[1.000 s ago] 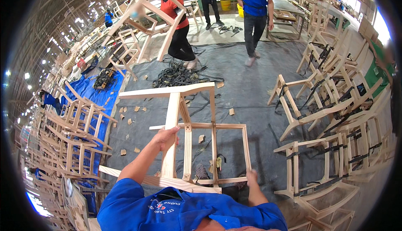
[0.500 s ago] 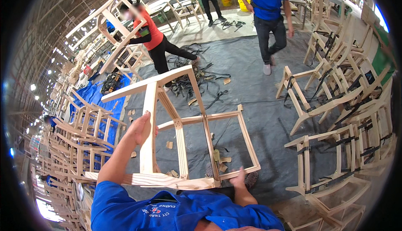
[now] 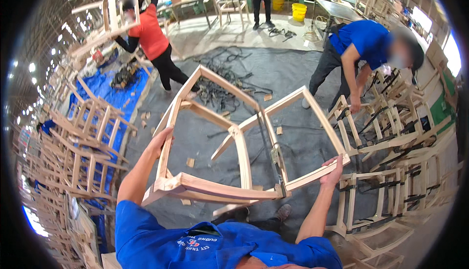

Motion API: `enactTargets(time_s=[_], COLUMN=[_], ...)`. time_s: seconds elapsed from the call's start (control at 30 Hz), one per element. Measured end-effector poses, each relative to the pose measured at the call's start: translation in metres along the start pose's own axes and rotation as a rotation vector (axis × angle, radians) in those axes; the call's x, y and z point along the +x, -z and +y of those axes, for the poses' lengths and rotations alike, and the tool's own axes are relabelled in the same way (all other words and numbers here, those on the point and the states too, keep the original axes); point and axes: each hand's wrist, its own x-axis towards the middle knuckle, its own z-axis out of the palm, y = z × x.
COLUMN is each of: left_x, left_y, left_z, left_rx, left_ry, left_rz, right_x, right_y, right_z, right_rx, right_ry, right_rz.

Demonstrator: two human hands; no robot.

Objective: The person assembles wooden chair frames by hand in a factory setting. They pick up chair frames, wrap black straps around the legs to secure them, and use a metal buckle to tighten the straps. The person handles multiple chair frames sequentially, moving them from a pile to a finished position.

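Observation:
A bare wooden chair frame (image 3: pixel 243 159) hangs tilted in front of me, held up in both hands. My left hand (image 3: pixel 160 141) is wrapped round an upright at its left side. My right hand (image 3: pixel 333 171) grips the corner of the rectangular part at the right end. A dark strap with a metal buckle (image 3: pixel 275 155) runs across the middle joint of the frame. The far side of the left fingers is hidden behind the wood.
Strapped chair frames (image 3: pixel 391 141) crowd the right, where a co-worker in blue (image 3: pixel 361 42) bends over them. More frames (image 3: pixel 88 156) are stacked left. A person in orange (image 3: pixel 151 39) carries a frame. Straps (image 3: pixel 222 86) and wood scraps (image 3: pixel 190 162) lie on the dark sheet.
The chair frame has turned and its right end has swung up and rightward, my right hand with it. The blue-shirted co-worker has moved right and bent down. The person in orange has shifted left.

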Motion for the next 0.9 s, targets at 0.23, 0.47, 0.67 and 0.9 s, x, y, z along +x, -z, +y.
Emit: enactTargets(time_s=[0.23,0.47,0.67,0.9], left_x=[0.115,0.192,0.226,0.252], left_y=[0.071,0.109,0.135,0.135], left_z=[-0.092,-0.168,-0.217,-0.296], left_rx=[0.175,0.083,0.061,0.091], left_ry=[0.102,0.108,0.074,0.088], left_rz=[0.042,0.255,0.282,0.358], right_x=[-0.058,-0.092,-0.090,-0.094], right_y=[-0.077,-0.131,-0.136,-0.139], right_z=[0.029,0.097,0.139,0.151], right_rx=[-0.139,-0.277,-0.525,-0.871], right_ry=[0.163,0.114,0.062,-0.054], right_rz=[-0.279,-0.402,-0.449,-0.535])
